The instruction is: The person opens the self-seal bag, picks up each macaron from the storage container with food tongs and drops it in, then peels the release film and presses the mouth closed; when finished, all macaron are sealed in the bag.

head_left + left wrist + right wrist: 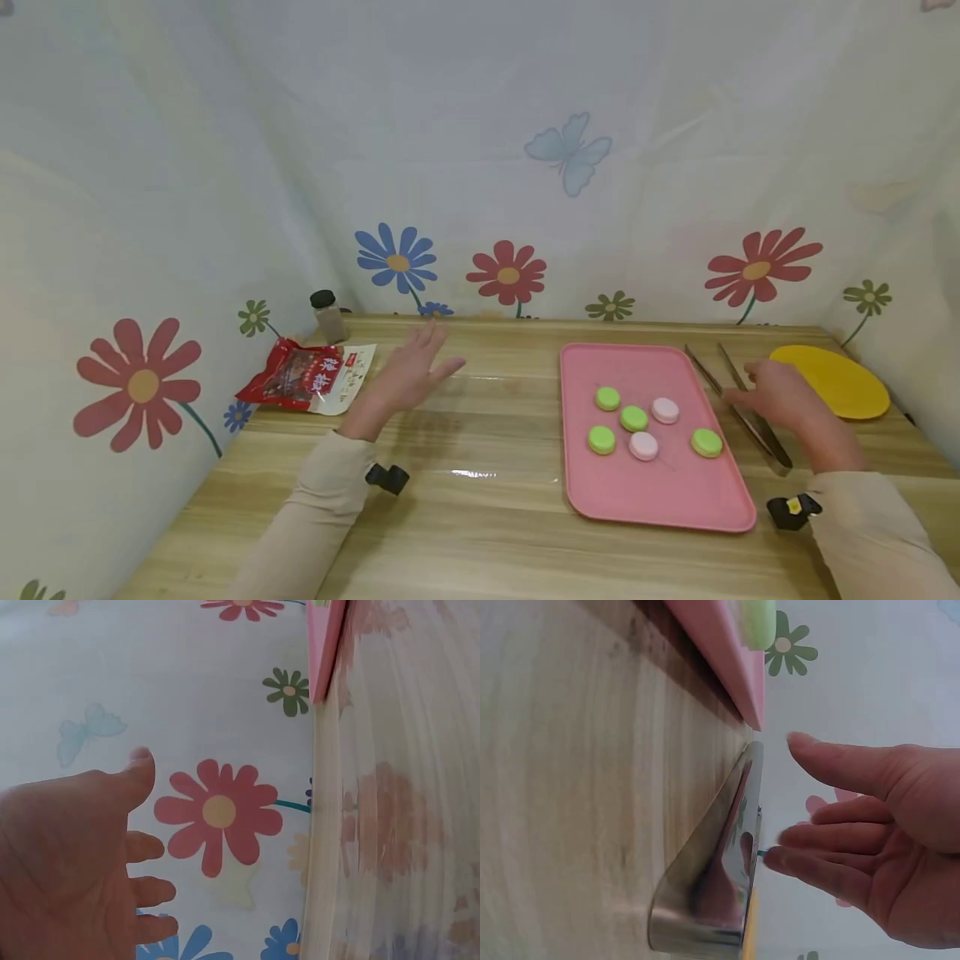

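Observation:
My right hand (793, 404) is over the metal tongs (774, 454), which lie on the table with their arms spread. In the right wrist view its thumb and fingers are apart, with nothing between them, beside the tongs (705, 900). My left hand (405, 377) is held out above the table with its fingers extended and nothing in it, just right of a red and white food bag (315, 377). Left of the tongs lies a pink tray (637, 496) holding several green macarons (633, 418) and two pale pink macarons (643, 446).
A yellow plate (840, 383) lies to the right of the tongs, partly behind my right forearm. A small jar with a black lid (328, 317) stands behind the bag. A flower-printed cloth (465, 167) hangs behind and beside the wooden table (480, 533).

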The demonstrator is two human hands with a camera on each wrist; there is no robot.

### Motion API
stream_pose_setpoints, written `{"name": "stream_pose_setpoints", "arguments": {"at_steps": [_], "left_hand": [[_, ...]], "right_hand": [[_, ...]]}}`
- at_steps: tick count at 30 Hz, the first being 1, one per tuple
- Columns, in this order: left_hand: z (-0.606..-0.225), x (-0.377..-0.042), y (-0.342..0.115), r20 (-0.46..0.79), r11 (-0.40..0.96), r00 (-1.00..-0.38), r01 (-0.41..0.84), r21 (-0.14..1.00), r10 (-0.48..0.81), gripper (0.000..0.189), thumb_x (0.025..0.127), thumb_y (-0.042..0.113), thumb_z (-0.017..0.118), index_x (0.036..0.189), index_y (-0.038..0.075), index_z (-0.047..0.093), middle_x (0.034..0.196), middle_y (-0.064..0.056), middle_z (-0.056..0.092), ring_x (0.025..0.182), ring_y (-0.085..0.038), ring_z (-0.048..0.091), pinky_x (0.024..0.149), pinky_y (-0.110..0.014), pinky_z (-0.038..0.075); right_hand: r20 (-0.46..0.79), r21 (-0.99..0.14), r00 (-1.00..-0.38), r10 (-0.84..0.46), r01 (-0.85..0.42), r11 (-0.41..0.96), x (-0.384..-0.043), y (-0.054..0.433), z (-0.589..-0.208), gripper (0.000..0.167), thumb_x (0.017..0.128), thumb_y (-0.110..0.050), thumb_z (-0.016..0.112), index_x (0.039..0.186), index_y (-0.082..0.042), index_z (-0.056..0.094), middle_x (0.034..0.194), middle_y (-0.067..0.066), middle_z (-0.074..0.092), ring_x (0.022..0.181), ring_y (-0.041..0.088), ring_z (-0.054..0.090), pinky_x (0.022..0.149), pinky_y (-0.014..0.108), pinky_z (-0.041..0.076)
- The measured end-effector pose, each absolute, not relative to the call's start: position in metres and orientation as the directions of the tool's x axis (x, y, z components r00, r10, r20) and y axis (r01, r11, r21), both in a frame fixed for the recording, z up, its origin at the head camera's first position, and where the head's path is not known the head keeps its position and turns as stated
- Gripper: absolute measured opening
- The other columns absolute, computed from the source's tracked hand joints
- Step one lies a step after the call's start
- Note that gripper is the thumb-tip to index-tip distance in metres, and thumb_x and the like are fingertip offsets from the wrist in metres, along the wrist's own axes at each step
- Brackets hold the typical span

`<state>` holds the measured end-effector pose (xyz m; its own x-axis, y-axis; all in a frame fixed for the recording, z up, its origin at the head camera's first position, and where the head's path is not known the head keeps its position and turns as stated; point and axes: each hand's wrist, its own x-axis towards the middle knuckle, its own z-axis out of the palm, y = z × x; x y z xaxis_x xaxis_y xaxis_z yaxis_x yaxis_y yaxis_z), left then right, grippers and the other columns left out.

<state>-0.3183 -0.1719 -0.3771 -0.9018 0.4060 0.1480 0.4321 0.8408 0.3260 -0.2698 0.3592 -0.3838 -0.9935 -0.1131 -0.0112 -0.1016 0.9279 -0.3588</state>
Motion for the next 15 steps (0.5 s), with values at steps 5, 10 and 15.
{"name": "stream_pose_setpoints", "arguments": {"at_steps": [5,10,15], "left_hand": [[-0.381,-0.310,-0.152,0.107,0.791,-0.843,0.533,0.300,0.528,0.065,0.107,0.038,0.047,0.156,0.000,0.028,0.161,-0.027,0.019,0.149,-0.044,0.012,0.117,-0.061,0.016],[-0.388,-0.298,-0.125,0.012,0.745,-0.783,0.597,0.298,0.622,0.060,0.106,0.032,0.050,0.156,0.004,0.032,0.162,-0.024,0.020,0.149,-0.044,0.015,0.117,-0.059,0.020],[-0.398,-0.291,-0.101,-0.070,0.721,-0.736,0.632,0.284,0.673,0.060,0.105,0.033,0.052,0.156,0.008,0.033,0.162,-0.019,0.024,0.149,-0.039,0.019,0.119,-0.048,0.022]], "right_hand": [[-0.046,-0.372,-0.988,-0.149,-0.122,0.920,-0.273,0.367,-0.388,0.055,0.084,-0.024,0.081,0.109,0.021,0.060,0.099,0.035,0.064,0.082,0.041,0.063,0.075,0.055,0.056],[-0.060,-0.366,-0.991,-0.123,-0.093,0.926,-0.274,0.373,-0.388,0.062,0.082,-0.025,0.082,0.110,0.025,0.057,0.103,0.039,0.062,0.088,0.047,0.062,0.078,0.057,0.054],[-0.104,-0.379,-0.991,-0.080,-0.035,0.925,-0.272,0.375,-0.388,0.074,0.080,-0.027,0.083,0.114,0.030,0.051,0.107,0.042,0.060,0.090,0.048,0.062,0.081,0.057,0.054]]}}
